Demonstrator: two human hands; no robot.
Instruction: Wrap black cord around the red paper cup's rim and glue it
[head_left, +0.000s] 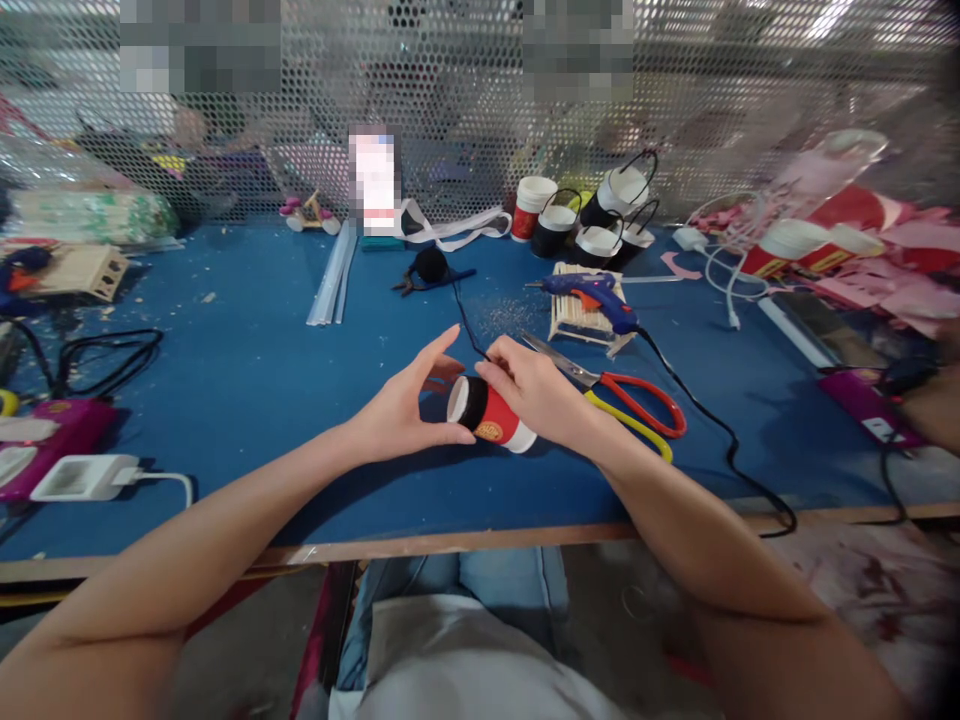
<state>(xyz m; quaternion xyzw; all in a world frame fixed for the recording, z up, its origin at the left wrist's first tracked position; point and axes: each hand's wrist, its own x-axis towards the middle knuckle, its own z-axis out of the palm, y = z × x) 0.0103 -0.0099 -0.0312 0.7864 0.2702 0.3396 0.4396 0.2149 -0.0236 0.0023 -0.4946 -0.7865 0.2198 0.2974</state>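
Observation:
A small red paper cup (496,420) with a black band near its white rim lies on its side just above the blue table (247,400). My right hand (544,395) is wrapped over the cup from the right. My left hand (409,405) pinches the cup's rim with thumb and fingers, the index finger stretched up. A black cord (463,315) runs from a dark spool (430,265) at the back down to the cup between my hands.
Scissors (630,400) with red and yellow handles lie right of my hands. A blue glue gun (592,295) rests on a stick rack, its cable trailing off the front edge. Finished cups (600,225) with black handles stand at the back. Chargers and cables sit left.

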